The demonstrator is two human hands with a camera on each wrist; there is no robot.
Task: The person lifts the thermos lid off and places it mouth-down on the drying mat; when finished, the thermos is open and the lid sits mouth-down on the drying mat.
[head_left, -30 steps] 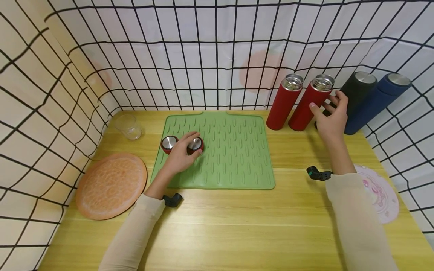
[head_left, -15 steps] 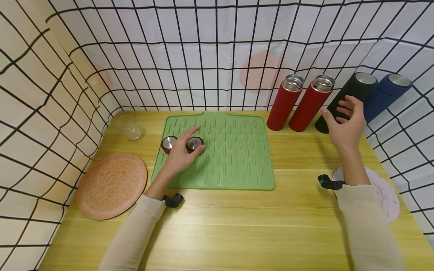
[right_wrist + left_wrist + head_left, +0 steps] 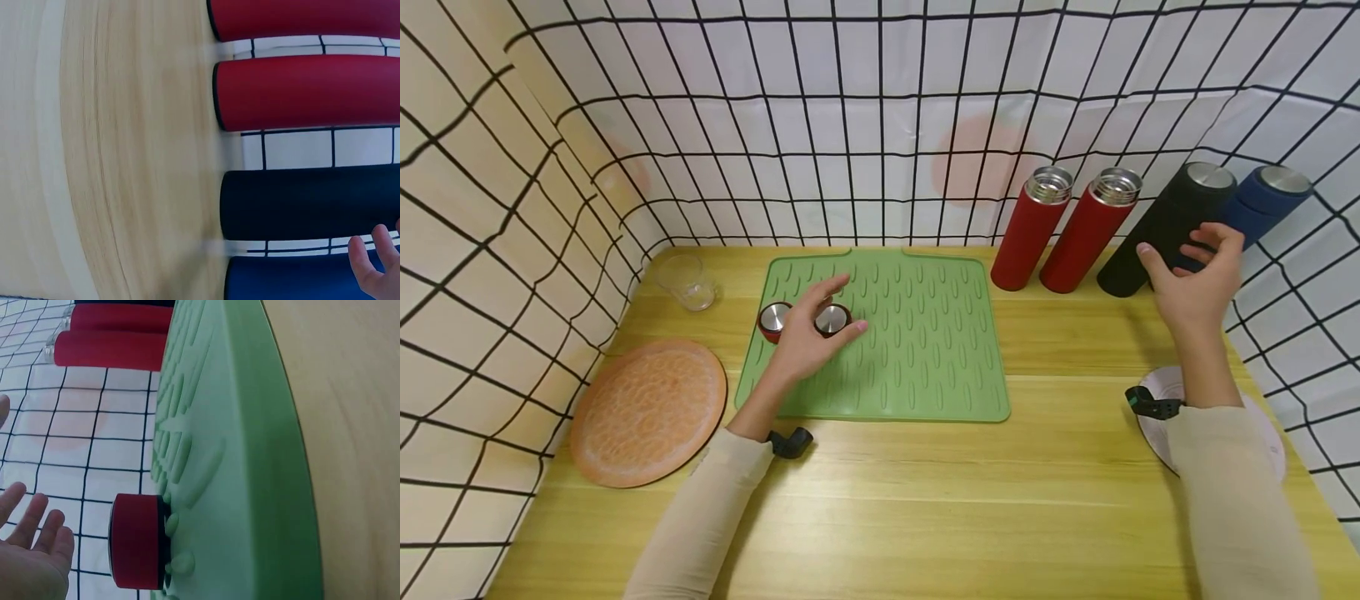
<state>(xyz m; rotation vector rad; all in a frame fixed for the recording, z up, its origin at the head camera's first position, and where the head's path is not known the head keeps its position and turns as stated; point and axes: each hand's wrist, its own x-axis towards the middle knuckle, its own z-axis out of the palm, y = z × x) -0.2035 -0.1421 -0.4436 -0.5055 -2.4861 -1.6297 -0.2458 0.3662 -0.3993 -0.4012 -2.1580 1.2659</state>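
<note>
Two red bottle lids with silver tops lie on the green mat (image 3: 917,350): a left lid (image 3: 773,317) and a right lid (image 3: 832,319). My left hand (image 3: 808,337) hovers over the right one, thumb and fingers spread and holding nothing. In the left wrist view the fingers (image 3: 47,534) are apart from a red lid (image 3: 136,540). My right hand (image 3: 1198,287) is in front of the black thermos (image 3: 1172,229) and blue thermos (image 3: 1262,200), both with lids on. Its fingers are loosely bent around nothing; whether they touch the blue thermos is unclear.
Two lidless red thermoses, a left red thermos (image 3: 1030,229) and a right red thermos (image 3: 1090,229), stand beside the black one. A clear glass (image 3: 688,283) and an orange round placemat (image 3: 647,412) are at left. Under the right forearm lies a pink round mat (image 3: 1161,387).
My right hand has moved right, from the right red thermos past the black one to the blue one. The fingers and thumb of my left hand have spread wider off the right lid.
</note>
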